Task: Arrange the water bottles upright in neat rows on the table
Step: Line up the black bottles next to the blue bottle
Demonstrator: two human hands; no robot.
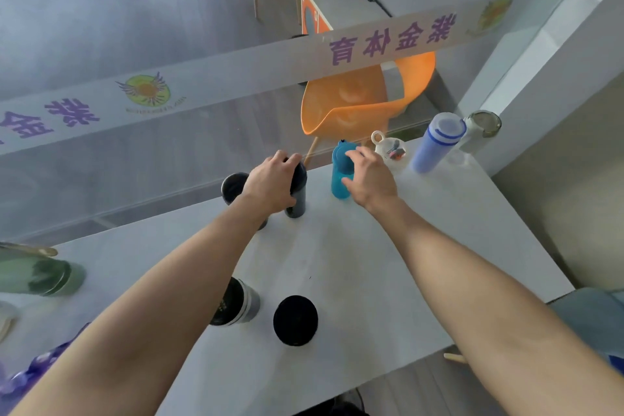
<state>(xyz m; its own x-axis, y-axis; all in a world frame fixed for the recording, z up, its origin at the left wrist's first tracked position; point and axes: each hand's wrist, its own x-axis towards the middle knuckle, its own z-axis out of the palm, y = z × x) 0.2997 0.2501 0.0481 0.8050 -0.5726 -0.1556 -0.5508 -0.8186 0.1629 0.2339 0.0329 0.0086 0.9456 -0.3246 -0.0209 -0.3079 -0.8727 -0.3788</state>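
The left hand point(270, 184) has its fingers closed around the top of a dark bottle point(297, 192) standing on the surface point(371, 246), while the right hand point(369, 179), fingers half open, touches the teal bottle point(339, 175); both look rigid, smooth and probably light, best held around the body.

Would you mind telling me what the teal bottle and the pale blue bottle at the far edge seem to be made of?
The upright teal bottle under the right hand looks like smooth, slightly glossy plastic: saturated uniform colour, soft sheen. The tall pale blue bottle appears frosted, translucent plastic with a matte body and darker blue bands near the cap. Neither can be confirmed from here.
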